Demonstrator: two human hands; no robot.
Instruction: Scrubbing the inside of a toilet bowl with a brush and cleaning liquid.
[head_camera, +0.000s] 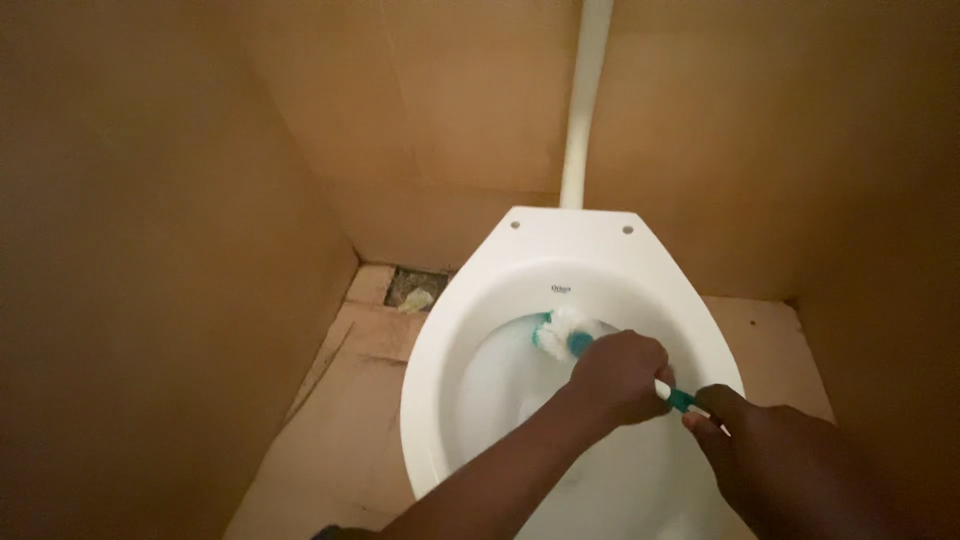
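With both hands, left (618, 378) and right (770, 455), clamped on the toilet brush (565, 335), we should press its bristles firmly around the toilet bowl (440, 340).

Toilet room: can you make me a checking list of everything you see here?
Surface: tan floor, stained and worn near the wall.
Job's things: white toilet bowl, no seat; white and teal brush inside the bowl, head against the back wall.
Clutter: small drain with a scrap of debris in the corner.
Hands: left hand wraps the brush handle near the head; right hand grips the handle's end.
Cables: nothing seen.
Surroundings: tan walls; white pipe rising behind the bowl.
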